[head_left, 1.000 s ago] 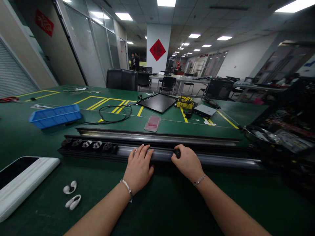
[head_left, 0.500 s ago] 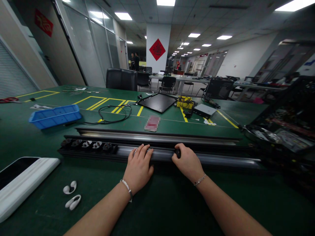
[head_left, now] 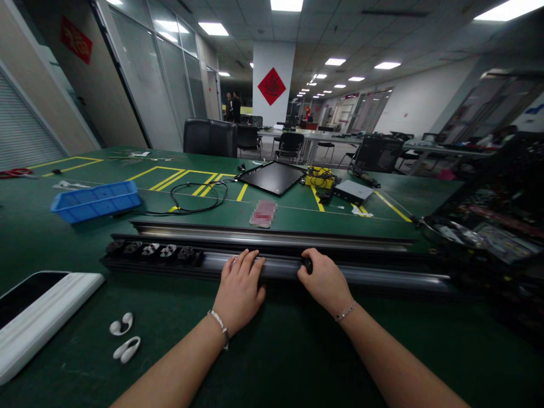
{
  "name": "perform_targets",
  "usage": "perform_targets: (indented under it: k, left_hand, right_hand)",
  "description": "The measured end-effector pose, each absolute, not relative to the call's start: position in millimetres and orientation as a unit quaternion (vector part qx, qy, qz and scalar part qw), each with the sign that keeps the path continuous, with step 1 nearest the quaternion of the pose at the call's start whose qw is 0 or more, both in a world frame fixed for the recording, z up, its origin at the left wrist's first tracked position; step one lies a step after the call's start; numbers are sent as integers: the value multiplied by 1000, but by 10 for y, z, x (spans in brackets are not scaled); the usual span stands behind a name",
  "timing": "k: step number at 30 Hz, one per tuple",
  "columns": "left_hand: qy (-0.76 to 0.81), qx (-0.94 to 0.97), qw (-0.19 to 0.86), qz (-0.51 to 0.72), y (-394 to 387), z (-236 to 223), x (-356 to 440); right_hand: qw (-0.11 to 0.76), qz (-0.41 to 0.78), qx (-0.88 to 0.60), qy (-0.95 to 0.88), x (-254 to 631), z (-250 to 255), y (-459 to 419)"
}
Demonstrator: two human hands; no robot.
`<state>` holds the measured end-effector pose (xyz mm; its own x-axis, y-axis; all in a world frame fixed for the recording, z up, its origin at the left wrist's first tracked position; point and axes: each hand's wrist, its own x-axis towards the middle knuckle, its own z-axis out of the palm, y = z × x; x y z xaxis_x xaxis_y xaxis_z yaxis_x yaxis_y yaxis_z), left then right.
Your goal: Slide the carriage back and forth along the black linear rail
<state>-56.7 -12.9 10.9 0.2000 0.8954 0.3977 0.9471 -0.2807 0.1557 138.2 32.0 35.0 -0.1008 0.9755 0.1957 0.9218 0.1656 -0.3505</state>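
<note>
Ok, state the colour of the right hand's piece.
The piece is black, by the head view.

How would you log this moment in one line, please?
left hand: on front rail; right hand: pinching small black part; dark modules: front rail's left end; rear rail: beyond

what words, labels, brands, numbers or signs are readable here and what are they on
"福", probably: character on the red diamond-shaped sign on the white pillar
"福", perhaps: blurred character on the tilted red sign at upper left
None readable on the long black metal rail
</note>
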Motion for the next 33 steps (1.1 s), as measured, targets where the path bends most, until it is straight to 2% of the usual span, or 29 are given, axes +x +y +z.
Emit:
perform_targets:
  k: [33]
  left_hand:
    - [-600, -770, 59, -210, -129, 99, -570]
  right_hand:
    - [174, 62, -668, -721, 1439, 380, 321]
